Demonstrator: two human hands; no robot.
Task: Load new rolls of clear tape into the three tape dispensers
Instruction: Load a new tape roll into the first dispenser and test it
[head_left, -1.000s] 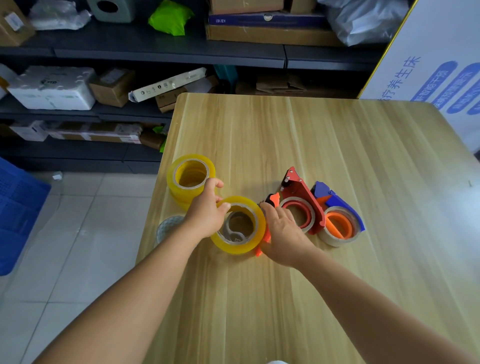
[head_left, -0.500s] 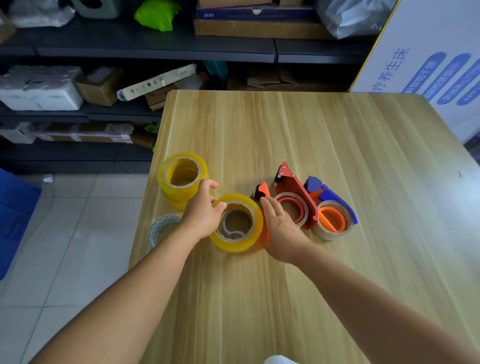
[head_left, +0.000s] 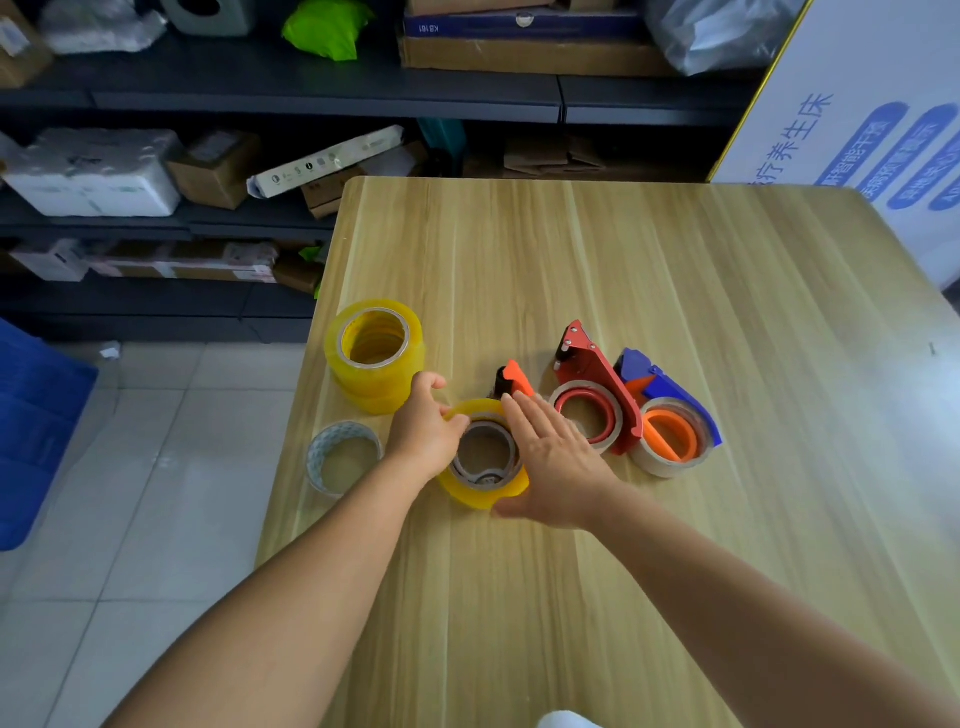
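Head camera view, looking down at a light wooden table (head_left: 675, 270) with two bare forearms reaching in from the bottom edge.

Near the middle of the table lies a yellow-tinted roll of clear tape (head_left: 480, 493), flat on its side, seated over the hub of an orange dispenser (head_left: 515, 378) whose cutter end pokes out at the roll's twelve o'clock. The left hand (head_left: 423, 434) sits at the roll's nine to ten o'clock, fingers curled over its rim and touching it; the thumb side is hidden, so whether the hand truly clamps the roll cannot be told. The right hand (head_left: 558, 462) lies at the roll's three o'clock, palm down and flat, fingers straight and spread toward twelve o'clock, pressed against the roll's outer wall with the thumb under its lower edge at about five o'clock. This hand is unclenched, steadying rather than gripping.

At two o'clock from the roll, just past the right hand's fingers, a red dispenser (head_left: 597, 384) lies on its side with a nearly spent core on its wheel. Touching it on the far side, at three o'clock, is a blue dispenser (head_left: 670, 389) with an orange wheel and a thin roll.

At eleven o'clock from the left hand stands a stack of yellow tape rolls (head_left: 375, 364), just beside the knuckles. At eight o'clock, by the table's left edge, lies a thin whitish roll (head_left: 343, 457).

Dark shelving (head_left: 311, 98) with cardboard boxes runs across the top.
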